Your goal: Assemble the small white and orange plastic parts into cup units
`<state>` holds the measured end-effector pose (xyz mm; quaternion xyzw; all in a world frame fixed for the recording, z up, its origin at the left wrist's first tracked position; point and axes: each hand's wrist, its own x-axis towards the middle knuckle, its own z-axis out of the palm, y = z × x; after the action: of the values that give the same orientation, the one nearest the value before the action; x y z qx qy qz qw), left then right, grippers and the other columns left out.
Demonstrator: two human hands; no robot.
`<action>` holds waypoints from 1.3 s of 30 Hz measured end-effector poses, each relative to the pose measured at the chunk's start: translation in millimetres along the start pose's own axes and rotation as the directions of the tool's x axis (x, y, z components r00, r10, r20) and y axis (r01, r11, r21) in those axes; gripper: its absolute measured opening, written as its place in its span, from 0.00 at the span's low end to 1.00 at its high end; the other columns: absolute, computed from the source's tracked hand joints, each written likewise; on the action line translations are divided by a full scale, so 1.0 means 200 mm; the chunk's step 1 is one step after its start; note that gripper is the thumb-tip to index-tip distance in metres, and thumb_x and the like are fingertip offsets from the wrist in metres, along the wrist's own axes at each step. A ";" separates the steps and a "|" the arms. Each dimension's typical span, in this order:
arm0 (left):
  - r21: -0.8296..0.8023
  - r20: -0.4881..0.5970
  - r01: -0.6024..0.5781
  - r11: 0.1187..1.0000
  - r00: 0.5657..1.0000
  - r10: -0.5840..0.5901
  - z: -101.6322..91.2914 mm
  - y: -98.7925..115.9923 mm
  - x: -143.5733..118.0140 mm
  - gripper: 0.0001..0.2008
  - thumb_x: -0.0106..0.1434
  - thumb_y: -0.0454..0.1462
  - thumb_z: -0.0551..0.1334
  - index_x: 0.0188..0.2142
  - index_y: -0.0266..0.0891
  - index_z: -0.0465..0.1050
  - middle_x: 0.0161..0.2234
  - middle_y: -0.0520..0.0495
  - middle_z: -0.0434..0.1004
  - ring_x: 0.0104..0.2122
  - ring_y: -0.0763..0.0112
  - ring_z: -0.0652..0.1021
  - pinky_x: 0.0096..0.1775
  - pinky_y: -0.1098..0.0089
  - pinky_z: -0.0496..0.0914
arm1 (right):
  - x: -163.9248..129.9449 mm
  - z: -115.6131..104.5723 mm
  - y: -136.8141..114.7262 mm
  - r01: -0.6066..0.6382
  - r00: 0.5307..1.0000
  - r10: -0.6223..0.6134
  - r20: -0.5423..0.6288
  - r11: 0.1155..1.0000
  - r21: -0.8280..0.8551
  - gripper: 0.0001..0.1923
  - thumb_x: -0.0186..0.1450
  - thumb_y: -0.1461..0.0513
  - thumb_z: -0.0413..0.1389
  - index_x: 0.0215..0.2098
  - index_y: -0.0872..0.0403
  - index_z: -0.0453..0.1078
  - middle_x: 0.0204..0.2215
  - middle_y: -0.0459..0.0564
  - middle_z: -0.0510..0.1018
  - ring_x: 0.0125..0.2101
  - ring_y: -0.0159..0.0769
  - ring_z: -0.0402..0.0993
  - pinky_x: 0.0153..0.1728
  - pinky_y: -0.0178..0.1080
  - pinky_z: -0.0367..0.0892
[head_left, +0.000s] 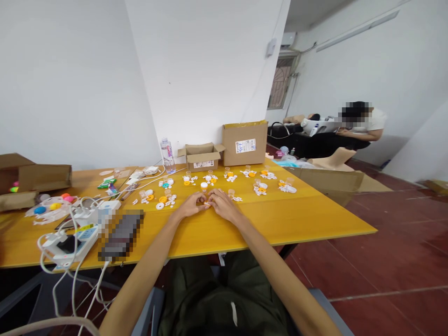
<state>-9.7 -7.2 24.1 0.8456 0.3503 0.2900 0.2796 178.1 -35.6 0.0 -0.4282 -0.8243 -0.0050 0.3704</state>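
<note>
Over the middle of the yellow table (273, 219), my left hand (192, 204) and my right hand (221, 204) meet with fingers curled inward. Between the fingertips is a small white and orange piece (207, 204), too small to name, and both hands seem closed on it. Just beyond the hands stands a small container with a white top (204, 186). A clear cup (231, 192) is right behind my right hand. Left of my left hand lie a white ring (160, 206) and an orange round part (163, 199) among little white pieces.
Clusters of small parts and clear cups (290, 181) spread across the table. Behind them stand a bottle (167, 156), an open small box (203, 158) and a larger carton (244, 143). A power strip (84, 238) with cables and a phone (122, 233) lie left. Another person sits far right.
</note>
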 end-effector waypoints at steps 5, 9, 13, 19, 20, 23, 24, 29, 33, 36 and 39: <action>0.004 0.003 -0.009 1.000 1.000 0.009 0.00 0.00 0.00 0.09 0.58 0.43 0.66 0.33 0.39 0.73 0.32 0.50 0.73 0.34 0.68 0.73 0.43 0.66 0.69 | 0.00 -0.01 0.00 0.018 1.000 -0.018 0.005 1.000 -0.003 0.09 0.64 0.70 0.55 0.30 0.50 0.69 0.42 0.51 0.76 0.44 0.41 0.71 0.45 0.45 0.69; 0.010 0.009 -0.012 1.000 1.000 0.012 0.00 0.00 0.00 0.09 0.58 0.42 0.66 0.34 0.39 0.73 0.32 0.51 0.73 0.34 0.68 0.72 0.42 0.67 0.69 | 0.01 -0.02 -0.02 0.005 1.000 -0.005 0.014 1.000 -0.005 0.09 0.64 0.70 0.55 0.31 0.51 0.70 0.42 0.51 0.76 0.44 0.41 0.71 0.46 0.45 0.69; 0.009 0.008 -0.014 1.000 1.000 0.014 0.00 0.00 0.00 0.08 0.58 0.42 0.65 0.33 0.39 0.74 0.31 0.51 0.73 0.34 0.68 0.72 0.42 0.67 0.69 | 0.01 -0.03 -0.03 -0.001 1.000 0.001 0.014 1.000 -0.016 0.08 0.65 0.70 0.55 0.32 0.51 0.72 0.42 0.52 0.76 0.44 0.41 0.71 0.46 0.44 0.69; 0.016 0.009 -0.007 1.000 1.000 0.007 -0.01 0.01 0.00 0.10 0.58 0.43 0.66 0.33 0.40 0.74 0.31 0.51 0.73 0.34 0.68 0.72 0.41 0.67 0.69 | 0.01 -0.04 -0.03 -0.003 1.000 0.004 0.007 0.999 -0.049 0.08 0.65 0.69 0.56 0.32 0.51 0.74 0.42 0.52 0.75 0.44 0.40 0.71 0.45 0.44 0.69; 0.017 0.008 -0.008 1.000 1.000 0.007 -0.01 0.01 0.00 0.09 0.58 0.43 0.66 0.33 0.39 0.74 0.31 0.51 0.73 0.34 0.68 0.72 0.41 0.67 0.69 | 0.01 -0.04 -0.03 -0.005 1.000 0.006 0.007 0.998 -0.055 0.08 0.65 0.69 0.56 0.32 0.51 0.74 0.42 0.52 0.75 0.44 0.40 0.71 0.45 0.44 0.69; 0.018 0.005 -0.011 1.000 1.000 0.011 0.00 0.01 0.00 0.09 0.58 0.42 0.65 0.33 0.39 0.74 0.31 0.51 0.73 0.34 0.68 0.72 0.41 0.67 0.69 | 0.01 -0.04 -0.04 -0.018 1.000 0.019 0.009 0.997 -0.071 0.08 0.65 0.69 0.56 0.32 0.52 0.74 0.42 0.52 0.75 0.45 0.40 0.70 0.45 0.43 0.69; 0.017 0.006 -0.012 1.000 1.000 0.012 0.00 0.00 0.00 0.09 0.58 0.42 0.65 0.33 0.39 0.73 0.31 0.51 0.73 0.34 0.69 0.72 0.41 0.67 0.69 | 0.01 -0.04 -0.04 -0.020 1.000 0.021 0.009 0.997 -0.076 0.08 0.65 0.69 0.56 0.32 0.52 0.74 0.42 0.52 0.75 0.45 0.40 0.70 0.45 0.43 0.69; 0.008 0.005 -0.024 1.000 1.000 0.024 0.00 0.00 0.00 0.08 0.58 0.41 0.65 0.33 0.39 0.73 0.31 0.51 0.72 0.33 0.69 0.71 0.41 0.67 0.69 | 0.01 -0.03 -0.02 0.004 1.000 -0.003 0.009 0.996 -0.088 0.08 0.65 0.69 0.56 0.33 0.51 0.75 0.42 0.52 0.75 0.44 0.41 0.70 0.44 0.44 0.69; 0.006 0.001 -0.030 1.000 1.000 0.030 0.00 0.00 0.00 0.08 0.58 0.41 0.66 0.33 0.39 0.73 0.31 0.51 0.73 0.33 0.69 0.72 0.41 0.67 0.69 | 0.01 -0.03 -0.02 0.010 1.000 -0.009 0.007 0.996 -0.085 0.08 0.65 0.69 0.56 0.34 0.51 0.75 0.42 0.53 0.75 0.44 0.41 0.70 0.44 0.45 0.69; 0.003 -0.007 -0.029 1.000 1.000 0.029 0.00 0.00 0.00 0.07 0.58 0.41 0.66 0.32 0.39 0.74 0.31 0.51 0.73 0.33 0.69 0.72 0.41 0.67 0.69 | 0.01 -0.03 -0.02 0.013 1.000 -0.013 -0.005 0.997 -0.081 0.08 0.65 0.68 0.56 0.33 0.51 0.75 0.42 0.52 0.75 0.44 0.41 0.71 0.44 0.45 0.69; 0.005 -0.003 -0.020 1.000 1.000 0.020 0.00 0.00 0.00 0.08 0.58 0.42 0.66 0.33 0.39 0.74 0.31 0.51 0.73 0.33 0.69 0.72 0.41 0.67 0.69 | 0.01 -0.03 -0.03 0.014 1.000 -0.016 -0.025 0.997 -0.072 0.07 0.65 0.68 0.56 0.33 0.51 0.74 0.42 0.52 0.75 0.44 0.41 0.71 0.44 0.45 0.69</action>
<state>-9.6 -6.9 25.0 0.8493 0.3430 0.2933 0.2740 176.8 -39.6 7.8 -0.4350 -0.8219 -0.0430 0.3652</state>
